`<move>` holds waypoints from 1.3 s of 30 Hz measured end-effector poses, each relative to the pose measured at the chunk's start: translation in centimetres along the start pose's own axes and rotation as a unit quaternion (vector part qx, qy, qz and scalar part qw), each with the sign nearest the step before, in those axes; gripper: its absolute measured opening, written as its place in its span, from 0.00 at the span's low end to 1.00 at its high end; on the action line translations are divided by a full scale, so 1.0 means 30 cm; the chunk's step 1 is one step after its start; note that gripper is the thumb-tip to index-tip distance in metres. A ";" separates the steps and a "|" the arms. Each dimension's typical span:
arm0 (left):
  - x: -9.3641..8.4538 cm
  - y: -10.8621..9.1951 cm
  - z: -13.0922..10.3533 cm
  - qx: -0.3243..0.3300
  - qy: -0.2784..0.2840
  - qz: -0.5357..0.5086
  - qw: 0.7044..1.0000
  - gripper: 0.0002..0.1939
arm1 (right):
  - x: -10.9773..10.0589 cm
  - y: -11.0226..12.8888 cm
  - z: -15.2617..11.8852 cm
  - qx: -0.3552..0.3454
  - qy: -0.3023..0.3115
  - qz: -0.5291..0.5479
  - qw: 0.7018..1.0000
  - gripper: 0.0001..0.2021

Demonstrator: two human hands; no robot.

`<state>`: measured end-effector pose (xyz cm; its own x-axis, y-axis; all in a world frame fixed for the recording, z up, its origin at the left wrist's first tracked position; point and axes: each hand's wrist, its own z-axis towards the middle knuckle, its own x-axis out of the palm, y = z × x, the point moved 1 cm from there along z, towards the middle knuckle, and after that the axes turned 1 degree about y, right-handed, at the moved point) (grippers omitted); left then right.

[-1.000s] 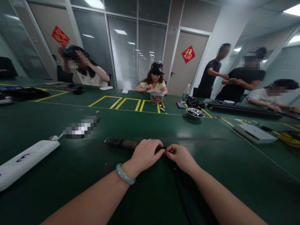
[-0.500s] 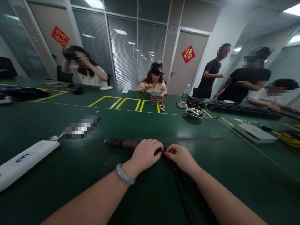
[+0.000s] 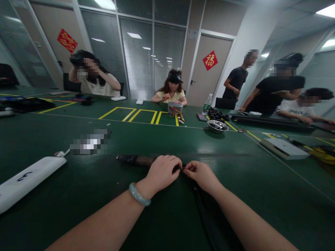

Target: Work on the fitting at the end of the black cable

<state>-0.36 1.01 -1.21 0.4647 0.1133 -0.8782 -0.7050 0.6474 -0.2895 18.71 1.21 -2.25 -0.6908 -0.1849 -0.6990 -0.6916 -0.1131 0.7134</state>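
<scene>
Tool (image 3: 134, 160), cylindrical, with black front and brown body, is noted lying crosswise on the green tabletop (image 3: 104, 188), its rear part covered by the left hand (image 3: 163, 173). A curled grip is kept narrow around its dark rear end; exact contact is hidden. A thin dark piece (image 3: 181, 168) is pinched between thumb and forefinger of the right hand (image 3: 203, 175), just beside the left fingertips. Beside the right wrist, a black strap-like length (image 3: 200, 205) is seen running toward the near side; whether it is joined to the tool cannot be told.

Slippage of the small piece is judged possible if the pinch is loosened; the tool could be rolled if left-hand pressure is uneven. The strap-like length could be snagged by the right forearm. Sideways room is bounded by the white numbered case (image 3: 31, 179) at left and the grey box (image 3: 285, 149) at right; both are well apart from the hands.
</scene>
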 end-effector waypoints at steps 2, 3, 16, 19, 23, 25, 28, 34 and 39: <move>0.000 -0.001 0.001 -0.004 -0.003 0.006 1.000 0.05 | 0.000 -0.002 0.001 -0.006 0.000 -0.003 1.000 0.08; 0.000 -0.001 0.002 -0.006 -0.005 0.008 1.000 0.06 | -0.001 -0.003 0.002 -0.009 -0.002 -0.003 1.000 0.08; 0.002 0.004 0.001 -0.002 -0.004 0.003 1.000 0.07 | 0.000 -0.001 0.002 -0.005 -0.002 -0.002 1.000 0.08; -0.002 -0.001 0.001 -0.003 -0.003 0.005 1.000 0.08 | -0.001 -0.002 0.003 -0.003 -0.004 -0.008 1.000 0.07; -0.003 -0.001 0.002 -0.001 0.004 0.006 1.000 0.06 | -0.004 0.002 0.002 -0.001 0.001 -0.009 1.000 0.08; -0.002 0.001 0.003 0.001 0.005 0.008 1.000 0.05 | -0.005 0.004 0.000 -0.001 0.002 -0.011 1.000 0.07; 0.000 0.002 0.003 0.004 0.005 0.011 1.000 0.07 | -0.004 0.001 0.000 0.000 -0.003 -0.016 1.000 0.08; 0.004 0.002 0.002 -0.010 -0.010 0.009 1.000 0.11 | 0.004 -0.012 0.007 -0.013 -0.008 -0.022 1.000 0.07; 0.010 0.006 0.002 -0.003 -0.008 0.003 1.000 0.11 | 0.002 -0.008 0.006 -0.012 -0.006 -0.013 1.000 0.08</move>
<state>-0.31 1.20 -1.51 0.4691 0.1292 -0.8737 -0.7108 0.6424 -0.2866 18.79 1.39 -2.47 -0.6760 -0.1691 -0.7173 -0.7036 -0.1415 0.6964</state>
